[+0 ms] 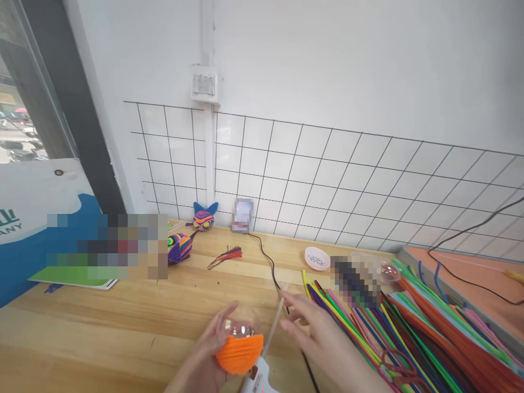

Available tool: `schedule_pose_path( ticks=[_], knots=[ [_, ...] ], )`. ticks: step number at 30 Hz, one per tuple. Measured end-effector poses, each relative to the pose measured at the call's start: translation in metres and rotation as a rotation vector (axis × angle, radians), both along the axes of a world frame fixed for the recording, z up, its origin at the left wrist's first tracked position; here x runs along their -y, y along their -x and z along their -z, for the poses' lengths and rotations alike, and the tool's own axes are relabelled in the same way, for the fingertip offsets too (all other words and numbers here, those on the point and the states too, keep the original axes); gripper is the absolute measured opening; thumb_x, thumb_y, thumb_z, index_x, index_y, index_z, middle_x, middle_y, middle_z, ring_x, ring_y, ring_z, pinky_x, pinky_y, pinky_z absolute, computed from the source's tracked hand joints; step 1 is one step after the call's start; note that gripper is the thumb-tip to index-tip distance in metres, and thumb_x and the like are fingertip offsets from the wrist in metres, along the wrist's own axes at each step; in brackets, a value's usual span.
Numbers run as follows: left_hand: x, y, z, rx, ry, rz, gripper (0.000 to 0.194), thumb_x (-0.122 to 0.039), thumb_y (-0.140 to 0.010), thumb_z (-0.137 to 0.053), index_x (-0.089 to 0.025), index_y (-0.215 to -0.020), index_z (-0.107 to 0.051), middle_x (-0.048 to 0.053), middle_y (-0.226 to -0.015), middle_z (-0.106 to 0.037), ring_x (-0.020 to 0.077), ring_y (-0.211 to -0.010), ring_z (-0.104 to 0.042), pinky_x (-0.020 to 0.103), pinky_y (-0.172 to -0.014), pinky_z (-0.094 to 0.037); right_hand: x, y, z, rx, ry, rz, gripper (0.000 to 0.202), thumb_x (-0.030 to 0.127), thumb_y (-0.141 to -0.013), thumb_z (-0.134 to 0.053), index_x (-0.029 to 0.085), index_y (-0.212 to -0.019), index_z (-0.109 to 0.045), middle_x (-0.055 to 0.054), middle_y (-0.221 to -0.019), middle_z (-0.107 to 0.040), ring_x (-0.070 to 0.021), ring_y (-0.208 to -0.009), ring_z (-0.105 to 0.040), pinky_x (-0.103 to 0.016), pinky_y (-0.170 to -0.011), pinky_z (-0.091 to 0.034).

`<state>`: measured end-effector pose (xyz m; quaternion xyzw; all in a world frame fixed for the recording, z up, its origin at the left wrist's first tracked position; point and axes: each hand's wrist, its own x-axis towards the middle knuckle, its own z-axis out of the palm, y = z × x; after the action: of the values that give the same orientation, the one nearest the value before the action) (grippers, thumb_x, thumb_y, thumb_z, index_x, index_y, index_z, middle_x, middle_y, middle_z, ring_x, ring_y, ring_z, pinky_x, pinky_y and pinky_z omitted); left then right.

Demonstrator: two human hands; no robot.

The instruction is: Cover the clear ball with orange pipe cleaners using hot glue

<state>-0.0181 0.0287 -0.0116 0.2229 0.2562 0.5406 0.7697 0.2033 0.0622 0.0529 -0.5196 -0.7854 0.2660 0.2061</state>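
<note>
My left hand [213, 335] is closed around a clear plastic ball [241, 319], gripping it from the left side. Bright orange pipe cleaners [241, 352] cover the ball's lower half in curved rows. Close below it is a white glue gun [257, 376], partly cut off by the bottom edge, with a translucent glue stick [272, 334] jutting up from it. My right hand [313, 325] is beside that stick. Its fingers are bent but apart, and a fingertip overlaps the stick's upper end; I cannot tell whether it presses there.
Loose pipe cleaners [446, 322] in many colours fill the right side, with red-handled scissors [399, 367] among them. A pink bowl [317, 258] holds small shiny pieces. Two striped figures [203, 218] and a dark red bundle [229, 255] lie farther back. A black cable [268, 259] crosses the table.
</note>
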Motion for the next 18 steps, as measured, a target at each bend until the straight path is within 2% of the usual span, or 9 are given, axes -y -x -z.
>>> schedule_pose_path(
  ticks=[4,7,9,13,18],
  knots=[
    [0.002,0.000,0.005,-0.190,-0.105,-0.093,0.068,-0.040,-0.061,-0.079,-0.027,-0.119,-0.047,0.008,-0.101,-0.068,0.0298,-0.088,-0.066,0.042,-0.076,-0.049,0.017,0.021,0.011,-0.292,0.315,-0.116,0.077,0.051,-0.078,-0.063,0.022,-0.142,-0.032,-0.013,-0.137,-0.045,-0.0240,-0.113,-0.053,-0.035,-0.097,-0.040],
    [0.008,-0.002,0.003,-0.436,-0.219,-0.182,0.077,-0.049,-0.058,-0.077,-0.025,-0.124,-0.045,0.011,-0.108,-0.065,0.0315,-0.098,-0.062,0.043,-0.086,-0.046,0.019,0.030,0.022,-0.486,0.499,-0.197,0.103,0.058,-0.065,-0.073,0.022,-0.146,-0.020,-0.015,-0.141,-0.037,-0.0262,-0.112,-0.055,-0.037,-0.095,-0.041],
    [0.011,-0.004,0.002,-0.563,-0.252,-0.229,0.086,-0.054,-0.053,-0.078,-0.024,-0.126,-0.045,0.014,-0.115,-0.062,0.0353,-0.109,-0.056,0.045,-0.092,-0.043,0.017,0.033,0.028,-0.593,0.578,-0.230,0.112,0.058,-0.059,-0.077,0.021,-0.146,-0.017,-0.016,-0.140,-0.037,-0.0270,-0.110,-0.056,-0.037,-0.094,-0.042],
    [0.014,-0.007,0.004,-0.653,-0.270,-0.323,0.092,-0.057,-0.047,-0.079,-0.022,-0.126,-0.046,0.016,-0.122,-0.058,0.0391,-0.121,-0.046,0.047,-0.098,-0.039,0.013,0.035,0.034,-0.673,0.597,-0.225,0.113,0.056,-0.054,-0.080,0.020,-0.144,-0.022,-0.016,-0.137,-0.042,-0.0281,-0.108,-0.058,-0.039,-0.092,-0.042],
    [0.014,-0.008,0.004,-0.587,-0.297,-0.408,0.093,-0.049,-0.046,-0.083,-0.023,-0.127,-0.043,0.015,-0.121,-0.054,0.0393,-0.117,-0.048,0.045,-0.094,-0.042,0.014,0.039,0.039,-0.639,0.526,-0.169,0.107,0.046,-0.053,-0.083,0.019,-0.141,-0.028,-0.016,-0.132,-0.046,-0.0277,-0.105,-0.058,-0.042,-0.093,-0.041]
  ],
)
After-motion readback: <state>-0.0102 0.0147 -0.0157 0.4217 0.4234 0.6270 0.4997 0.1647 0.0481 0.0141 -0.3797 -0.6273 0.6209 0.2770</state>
